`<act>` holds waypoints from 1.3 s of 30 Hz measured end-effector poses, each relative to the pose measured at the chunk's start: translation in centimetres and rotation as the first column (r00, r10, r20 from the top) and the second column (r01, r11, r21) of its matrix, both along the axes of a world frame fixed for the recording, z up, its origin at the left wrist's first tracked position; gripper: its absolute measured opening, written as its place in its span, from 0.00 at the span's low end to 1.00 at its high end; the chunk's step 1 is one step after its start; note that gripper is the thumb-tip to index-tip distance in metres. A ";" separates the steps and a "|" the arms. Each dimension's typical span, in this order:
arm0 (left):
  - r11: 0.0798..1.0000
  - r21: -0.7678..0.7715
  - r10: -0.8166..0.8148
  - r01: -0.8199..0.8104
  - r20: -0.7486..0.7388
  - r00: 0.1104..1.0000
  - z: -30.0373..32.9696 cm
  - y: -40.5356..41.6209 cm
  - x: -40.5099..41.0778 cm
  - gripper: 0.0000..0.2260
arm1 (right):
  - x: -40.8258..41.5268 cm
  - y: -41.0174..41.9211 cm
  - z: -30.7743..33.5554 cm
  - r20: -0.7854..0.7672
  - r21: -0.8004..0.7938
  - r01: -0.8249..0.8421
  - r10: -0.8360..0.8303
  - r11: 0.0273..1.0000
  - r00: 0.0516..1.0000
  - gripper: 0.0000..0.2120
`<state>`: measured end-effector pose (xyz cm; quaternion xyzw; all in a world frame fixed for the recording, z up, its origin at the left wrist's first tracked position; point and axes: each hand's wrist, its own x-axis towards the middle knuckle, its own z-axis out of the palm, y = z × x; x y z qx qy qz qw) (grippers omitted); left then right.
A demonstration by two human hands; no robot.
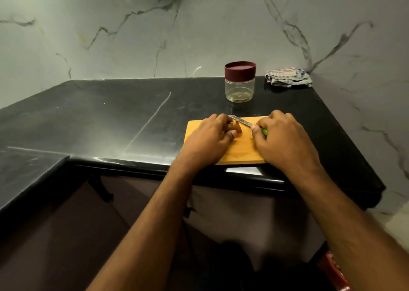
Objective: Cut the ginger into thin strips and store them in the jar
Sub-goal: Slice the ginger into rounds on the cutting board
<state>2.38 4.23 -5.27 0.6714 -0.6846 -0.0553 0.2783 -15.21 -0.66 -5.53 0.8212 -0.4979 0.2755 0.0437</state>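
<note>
My left hand (209, 139) pins the ginger (236, 127) on the board (242, 150), my right hand (282, 139) grips the knife (241, 121): slicing comes next, I judge, needing thin, steady strokes.

Both forearms reach forward; left hand (207, 139) and right hand (282, 139) have curled fingers.
</note>
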 end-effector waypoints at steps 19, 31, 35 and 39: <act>1.000 -0.025 0.013 -0.014 -0.043 0.999 -0.6 -1.1 0.5 0.09 | -0.2 -0.6 0.0 0.004 0.013 -0.022 0.022 1.000 1.000 0.18; 0.992 -0.095 0.081 -0.085 -0.043 0.996 -0.8 0.1 -0.1 0.09 | -0.4 0.8 0.6 0.105 0.033 -0.002 -0.001 0.999 0.994 0.07; 0.991 -0.102 0.081 -0.088 -0.073 0.994 -0.6 0.2 -0.1 0.12 | -0.5 2.5 0.8 0.085 -0.139 0.021 -0.009 0.990 0.996 0.10; 0.991 -0.107 0.069 -0.081 -0.107 0.992 -0.4 0.2 -0.2 0.13 | -0.5 2.6 0.9 0.057 -0.150 -0.016 0.025 0.989 0.998 0.13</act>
